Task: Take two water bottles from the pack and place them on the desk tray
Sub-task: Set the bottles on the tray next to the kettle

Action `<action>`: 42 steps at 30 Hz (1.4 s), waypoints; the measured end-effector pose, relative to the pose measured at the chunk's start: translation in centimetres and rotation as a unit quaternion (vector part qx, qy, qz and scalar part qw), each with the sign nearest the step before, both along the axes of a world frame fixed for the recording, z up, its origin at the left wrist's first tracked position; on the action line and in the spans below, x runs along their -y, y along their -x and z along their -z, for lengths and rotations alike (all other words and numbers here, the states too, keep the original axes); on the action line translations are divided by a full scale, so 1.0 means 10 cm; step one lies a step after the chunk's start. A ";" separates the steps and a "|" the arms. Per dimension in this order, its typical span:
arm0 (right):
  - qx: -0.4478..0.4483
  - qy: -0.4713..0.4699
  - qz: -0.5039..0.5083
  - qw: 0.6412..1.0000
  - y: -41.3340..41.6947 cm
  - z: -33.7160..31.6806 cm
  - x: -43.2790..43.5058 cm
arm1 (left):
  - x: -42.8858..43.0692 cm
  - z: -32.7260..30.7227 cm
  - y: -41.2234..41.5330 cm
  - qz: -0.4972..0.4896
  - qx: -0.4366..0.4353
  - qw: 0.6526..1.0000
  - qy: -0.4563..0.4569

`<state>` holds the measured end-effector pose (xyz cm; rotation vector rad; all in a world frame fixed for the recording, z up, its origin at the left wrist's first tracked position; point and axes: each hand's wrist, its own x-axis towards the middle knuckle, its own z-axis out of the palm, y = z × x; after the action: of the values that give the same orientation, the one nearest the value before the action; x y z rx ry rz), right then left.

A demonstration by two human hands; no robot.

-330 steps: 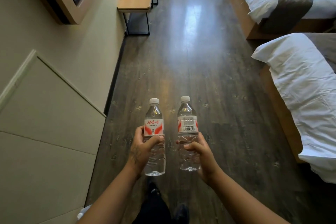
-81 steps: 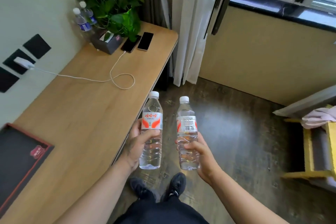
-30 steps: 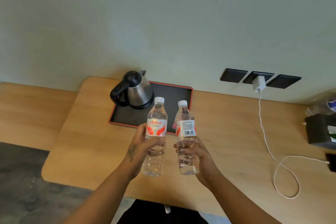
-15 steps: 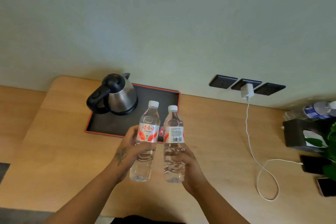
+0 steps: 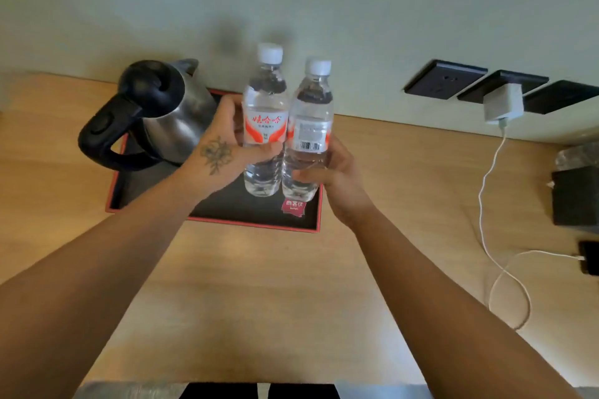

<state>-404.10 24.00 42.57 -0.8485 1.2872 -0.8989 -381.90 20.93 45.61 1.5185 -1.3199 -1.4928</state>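
Two clear water bottles with white caps and red-and-white labels stand upright side by side over the right half of a black tray with a red rim (image 5: pixel 252 223). My left hand (image 5: pixel 223 152) grips the left bottle (image 5: pixel 265 116) around its middle. My right hand (image 5: pixel 330 178) grips the right bottle (image 5: pixel 309 129) from the right side. Both bottle bases are at or just above the tray floor; I cannot tell whether they touch it. The pack is out of view.
A steel kettle with a black handle (image 5: pixel 152 116) fills the tray's left half, close to my left hand. Wall sockets (image 5: pixel 445 78) hold a white charger (image 5: pixel 503 104) whose cable (image 5: pixel 486 214) loops over the wooden desk (image 5: pixel 265 285). A black box (image 5: pixel 575 197) sits at the right edge.
Both hands have reached forward and carried the bottles from in front of the tray to over its right half, lower and closer to the kettle. The view has moved nearer the desk.
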 end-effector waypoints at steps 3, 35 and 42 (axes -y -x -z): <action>-0.040 0.037 0.002 0.999 0.03 0.08 0.39 | 0.32 0.08 0.08 0.005 0.029 0.999 0.038; -0.336 0.162 -0.053 0.926 0.18 -0.42 0.77 | 0.71 -0.09 0.22 0.030 0.133 0.964 0.226; -0.429 0.194 -0.047 0.881 0.05 -0.69 0.85 | 0.77 -0.18 0.20 0.051 0.146 0.963 0.222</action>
<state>-404.59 15.49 49.43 -1.7427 1.8177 -0.7211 -383.86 13.22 47.42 1.4202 -1.7875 -0.9572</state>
